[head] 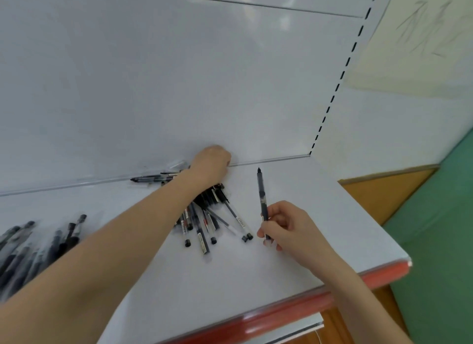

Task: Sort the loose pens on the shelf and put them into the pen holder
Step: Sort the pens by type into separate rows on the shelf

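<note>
- Head view: right hand [284, 225] pinched one pen [262, 197] upright; left hand [210, 167] lay over the fanned pile [212, 215] on the shelf [307, 215], fingers hidden, grip untellable.
- Dragging that pile could roll pens off the edge; no holder showed.

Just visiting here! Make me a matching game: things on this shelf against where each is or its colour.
1 single pen
2 fanned pen pile
3 other pen group
4 shelf edge strip

A red
B at the far left
C held by the right hand
D under the left hand

Pairs: 1-C, 2-D, 3-B, 4-A.
</note>
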A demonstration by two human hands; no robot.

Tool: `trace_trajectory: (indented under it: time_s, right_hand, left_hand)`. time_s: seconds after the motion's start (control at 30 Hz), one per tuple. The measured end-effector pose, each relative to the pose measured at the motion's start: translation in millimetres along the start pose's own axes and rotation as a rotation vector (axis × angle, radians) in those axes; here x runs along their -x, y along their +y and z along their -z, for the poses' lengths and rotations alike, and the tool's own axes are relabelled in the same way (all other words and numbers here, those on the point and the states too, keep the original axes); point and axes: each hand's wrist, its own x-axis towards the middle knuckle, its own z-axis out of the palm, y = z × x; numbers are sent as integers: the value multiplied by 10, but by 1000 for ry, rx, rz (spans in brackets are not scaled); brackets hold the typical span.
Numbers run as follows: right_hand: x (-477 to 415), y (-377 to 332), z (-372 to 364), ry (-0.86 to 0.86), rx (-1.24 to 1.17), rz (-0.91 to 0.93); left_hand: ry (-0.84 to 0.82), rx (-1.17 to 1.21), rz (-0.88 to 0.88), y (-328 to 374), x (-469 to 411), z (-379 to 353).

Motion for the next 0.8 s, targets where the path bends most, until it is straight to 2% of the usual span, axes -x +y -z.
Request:
trace_trajectory:
  time_s: [0.1,0.17,0.27,0.37,0.47,0.57,0.8]
  right_hand:
    - [-15,-14,-22,-5,0,-1]
    - [-12,-45,-39,-6,-3,10]
    - [22,-122,-49,13,-37,64]
    - [118,-272,-78,40,-118,154]
    - [244,-456,-147,70,-190,266]
    - [328,-577,-262,43,-181,348]
    - [387,-725,-512,-35,-162,425]
  left_hand:
    - [-16,30,12,7,53,-5]
    - [13,153,15,1,107,31]
    - [131,638,101,41,268,311]
    - [121,1271,230,59,578,707]
    - [149,1576,287,2,916,958]
    - [265,1709,311,-74,1189,1074]
    - [448,1754,333,-189,1606,1184]
